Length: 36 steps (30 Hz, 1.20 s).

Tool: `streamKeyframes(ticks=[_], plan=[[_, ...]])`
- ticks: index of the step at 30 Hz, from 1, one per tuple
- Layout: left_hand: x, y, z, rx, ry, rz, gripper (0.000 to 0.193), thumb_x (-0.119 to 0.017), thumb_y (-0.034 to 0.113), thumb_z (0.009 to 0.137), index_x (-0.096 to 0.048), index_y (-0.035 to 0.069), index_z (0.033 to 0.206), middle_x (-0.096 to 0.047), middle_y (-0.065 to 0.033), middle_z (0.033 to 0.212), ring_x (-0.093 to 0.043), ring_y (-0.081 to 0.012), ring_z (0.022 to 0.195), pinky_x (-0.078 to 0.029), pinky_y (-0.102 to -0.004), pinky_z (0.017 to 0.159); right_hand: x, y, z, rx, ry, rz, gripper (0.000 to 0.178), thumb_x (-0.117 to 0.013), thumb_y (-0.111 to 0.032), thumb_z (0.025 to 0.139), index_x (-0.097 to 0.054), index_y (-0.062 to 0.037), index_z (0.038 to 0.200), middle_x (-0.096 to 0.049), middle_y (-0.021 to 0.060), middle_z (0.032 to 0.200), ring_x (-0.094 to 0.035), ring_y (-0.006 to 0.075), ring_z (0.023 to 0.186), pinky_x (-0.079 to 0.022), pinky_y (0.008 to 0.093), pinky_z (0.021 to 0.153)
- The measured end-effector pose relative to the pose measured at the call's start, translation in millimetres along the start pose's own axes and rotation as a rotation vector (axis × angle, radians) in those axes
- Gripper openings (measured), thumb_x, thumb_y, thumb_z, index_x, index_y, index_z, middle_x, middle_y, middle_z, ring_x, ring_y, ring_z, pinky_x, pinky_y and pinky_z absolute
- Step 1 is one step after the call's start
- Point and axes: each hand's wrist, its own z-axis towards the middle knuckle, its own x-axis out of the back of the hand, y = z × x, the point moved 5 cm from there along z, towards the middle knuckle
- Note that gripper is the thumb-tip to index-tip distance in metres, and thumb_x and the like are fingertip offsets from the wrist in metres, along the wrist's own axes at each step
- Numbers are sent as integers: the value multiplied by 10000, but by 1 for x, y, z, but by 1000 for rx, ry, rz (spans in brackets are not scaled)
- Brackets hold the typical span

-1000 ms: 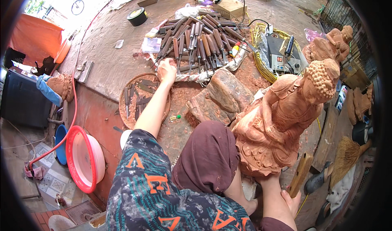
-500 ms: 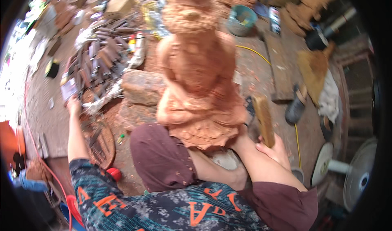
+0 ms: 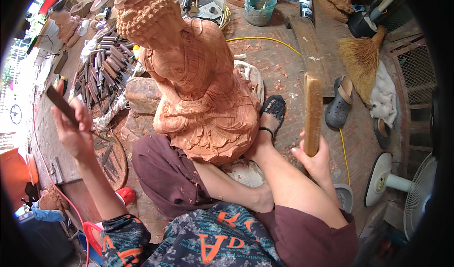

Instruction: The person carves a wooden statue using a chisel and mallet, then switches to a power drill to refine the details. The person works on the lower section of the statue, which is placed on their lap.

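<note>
Wooden mallet (image 3: pixel 312 113) gripped in right hand (image 3: pixel 314 160), left hand (image 3: pixel 75 130) clasping a chisel (image 3: pixel 60 104); teal bucket's (image 3: pixel 259 7) contents unclear.

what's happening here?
A person sits on the floor with a carved wooden statue between their legs. The left hand holds a chisel raised off to the side; the right hand grips a wooden mallet upright. Neither tool touches the statue. More chisels lie spread on the floor behind it.
</note>
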Motion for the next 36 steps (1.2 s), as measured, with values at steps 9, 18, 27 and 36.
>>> streamKeyframes(ticks=[9, 18, 27, 36], plan=[[-334, -70, -42, -410, -723, 711, 252, -672, 192, 751, -535, 109, 945, -517, -81, 721, -588, -285, 656, -464, -388, 529, 15, 10, 39, 190, 95, 294, 485, -770, -216, 771, -525, 6, 1126, -588, 79, 1083, -558, 141, 989, -467, 281, 812], [-348, -122, -27, -517, -509, 887, 261, -702, 264, 755, -557, 119, 917, -541, -91, 676, -606, -269, 607, -470, -372, 496, 28, 20, 44, 12, 127, 313, 554, -756, -224, 802, -484, -18, 1238, -531, 3, 808, -482, 65, 645, -392, 195, 572], [-346, -128, -16, -427, -554, 940, 236, -696, 296, 761, -586, 119, 871, -577, -94, 660, -624, -271, 580, -463, -386, 455, 19, 16, 45, 91, 119, 485, 570, -652, -122, 852, -393, 23, 1339, -519, 18, 788, -478, 73, 667, -406, 208, 603], [-343, -135, -1, -438, -334, 966, 200, -698, 286, 760, -605, 132, 846, -588, -72, 654, -622, -272, 568, -461, -389, 449, 18, 24, 37, 154, 208, 4, 302, -678, -111, 836, -521, 4, 1067, -544, 31, 791, -493, 80, 644, -423, 217, 601]])
